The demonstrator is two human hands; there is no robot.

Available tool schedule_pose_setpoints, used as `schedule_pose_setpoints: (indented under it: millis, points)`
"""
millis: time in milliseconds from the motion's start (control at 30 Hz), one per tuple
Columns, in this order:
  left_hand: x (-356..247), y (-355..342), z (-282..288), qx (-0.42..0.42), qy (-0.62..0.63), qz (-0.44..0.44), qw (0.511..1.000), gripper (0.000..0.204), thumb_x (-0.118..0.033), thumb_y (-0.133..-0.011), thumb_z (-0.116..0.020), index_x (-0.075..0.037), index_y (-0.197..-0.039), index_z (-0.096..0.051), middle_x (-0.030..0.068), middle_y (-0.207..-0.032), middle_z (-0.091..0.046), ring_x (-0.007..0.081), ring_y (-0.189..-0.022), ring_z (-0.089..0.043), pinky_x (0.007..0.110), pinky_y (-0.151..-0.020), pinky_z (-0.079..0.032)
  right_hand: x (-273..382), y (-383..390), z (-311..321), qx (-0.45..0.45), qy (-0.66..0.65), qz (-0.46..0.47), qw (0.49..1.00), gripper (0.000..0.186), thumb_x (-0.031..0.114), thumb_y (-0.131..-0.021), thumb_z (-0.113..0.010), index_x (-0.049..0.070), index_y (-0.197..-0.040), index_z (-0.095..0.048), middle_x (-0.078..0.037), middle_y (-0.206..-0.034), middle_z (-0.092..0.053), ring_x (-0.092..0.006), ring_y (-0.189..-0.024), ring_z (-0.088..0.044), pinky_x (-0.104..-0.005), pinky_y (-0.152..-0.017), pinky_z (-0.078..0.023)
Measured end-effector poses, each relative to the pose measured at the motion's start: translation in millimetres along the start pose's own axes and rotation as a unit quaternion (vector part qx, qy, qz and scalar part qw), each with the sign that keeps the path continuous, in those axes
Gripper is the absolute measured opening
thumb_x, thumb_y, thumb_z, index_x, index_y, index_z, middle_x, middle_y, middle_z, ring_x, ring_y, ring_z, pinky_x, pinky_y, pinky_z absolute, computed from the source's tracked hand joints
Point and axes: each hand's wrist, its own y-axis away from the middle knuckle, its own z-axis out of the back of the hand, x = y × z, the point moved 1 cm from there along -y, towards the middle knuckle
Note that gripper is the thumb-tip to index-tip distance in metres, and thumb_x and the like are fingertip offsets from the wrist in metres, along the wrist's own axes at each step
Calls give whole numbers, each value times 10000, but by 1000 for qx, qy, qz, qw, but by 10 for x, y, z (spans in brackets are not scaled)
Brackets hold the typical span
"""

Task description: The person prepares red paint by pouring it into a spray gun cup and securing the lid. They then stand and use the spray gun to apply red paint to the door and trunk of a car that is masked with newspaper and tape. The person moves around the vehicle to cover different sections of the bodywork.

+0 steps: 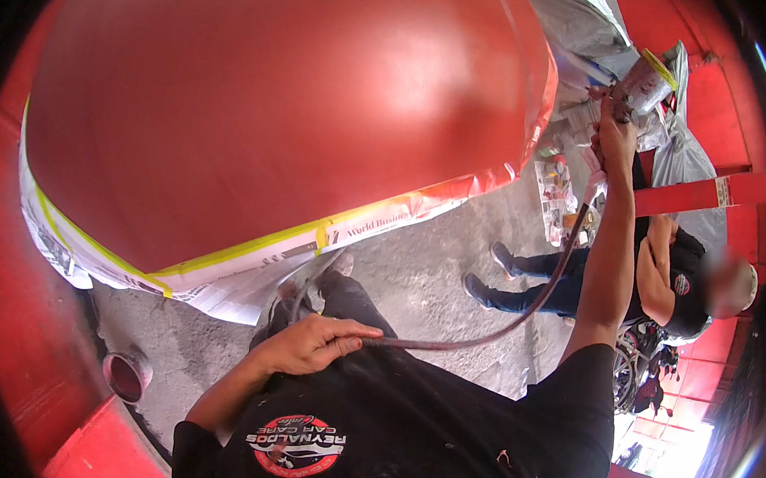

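My right hand [617, 135], arm stretched out to the upper right, is closed around the handle of a paint spray gun [647, 84] with a metal cup. A dark air hose [482, 339] hangs from the gun's base and curves down to my left hand [318, 343]. My left hand pinches the hose between thumb and fingers in front of my black shirt. Ahead lies a large, smooth red vehicle panel [277, 107], its surface glossy toward the right. Yellow masking tape [221, 261] and printed paper [284, 250] border its near edge. The gun stands off beyond the panel's right edge.
A person [665, 276] with folded arms stands at the right. A red beam [715, 191] crosses there, with grey plastic sheeting [695, 154] behind. Cluttered supplies [555, 193] lie beyond the panel's right edge. A round, hollow reddish container [127, 375] rests on the concrete floor [434, 269] at lower left.
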Motion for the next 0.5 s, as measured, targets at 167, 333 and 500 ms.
schedule_pose_setpoints:
  millis: [167,333,500]
  points:
    - [21,80,39,12,-30,52,998,285,-148,-995,-550,-44,-1244,-641,124,-1129,-711,227,-1013,-687,307,-851,-503,-153,405,132,8,1,-10,1000,506,547,-917,-605,45,-853,-623,-24,-629,-556,-112,-456,-522,-293,-422,-409]
    - [111,83,-58,39,-18,-60,997,277,-127,-979,-580,-76,-1244,-647,134,-1099,-711,235,-1002,-687,309,-848,-505,176,1392,465,158,-159,45,974,428,461,-992,-543,44,-966,-635,-51,-725,-625,-83,-437,-498,-233,-386,-367]
    - [73,43,-135,90,6,-39,995,272,-109,-976,-584,-59,-1234,-653,125,-1124,-709,225,-1031,-681,307,-875,-503,327,1869,586,269,-282,-5,921,385,421,-1005,-532,50,-981,-632,-61,-724,-635,-72,-436,-485,-219,-383,-356]
